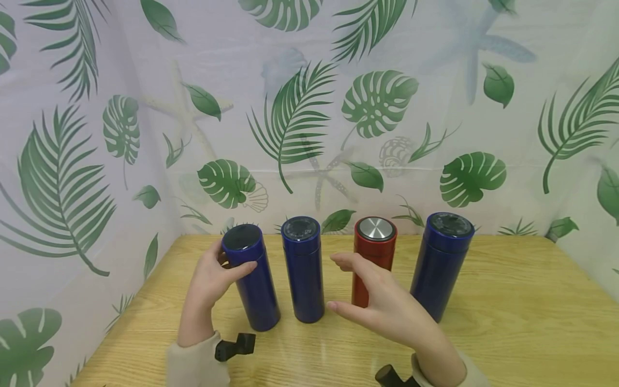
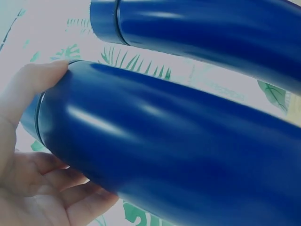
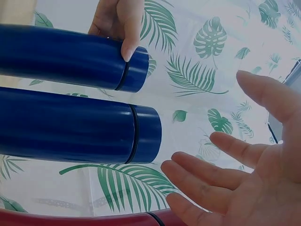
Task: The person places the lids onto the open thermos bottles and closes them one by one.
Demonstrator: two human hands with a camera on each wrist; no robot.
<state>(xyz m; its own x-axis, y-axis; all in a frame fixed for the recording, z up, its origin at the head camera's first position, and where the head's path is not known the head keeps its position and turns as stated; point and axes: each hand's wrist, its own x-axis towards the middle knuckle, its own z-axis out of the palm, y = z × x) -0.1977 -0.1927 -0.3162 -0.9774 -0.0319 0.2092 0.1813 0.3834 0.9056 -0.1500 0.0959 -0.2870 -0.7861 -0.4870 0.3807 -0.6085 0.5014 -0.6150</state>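
Observation:
My left hand (image 1: 210,287) grips the leftmost blue thermos bottle (image 1: 257,295) near its lid. In the left wrist view, the thumb (image 2: 44,77) lies on one side of that bottle and the other fingers curl against the opposite side. A second blue bottle (image 1: 304,279) stands upright just right of it. My right hand (image 1: 389,303), fingers spread and holding nothing, hovers in front of the red bottle (image 1: 376,251), covering part of its body. Its fingertips point toward the second blue bottle, apart from it. Farthest right stands another blue bottle (image 1: 440,274).
All the bottles stand in a row on a wood-grain table (image 1: 527,312). Behind and to the sides hangs a white cloth (image 1: 420,32) printed with green leaves. Black camera mounts (image 1: 235,346) sit at both wrists.

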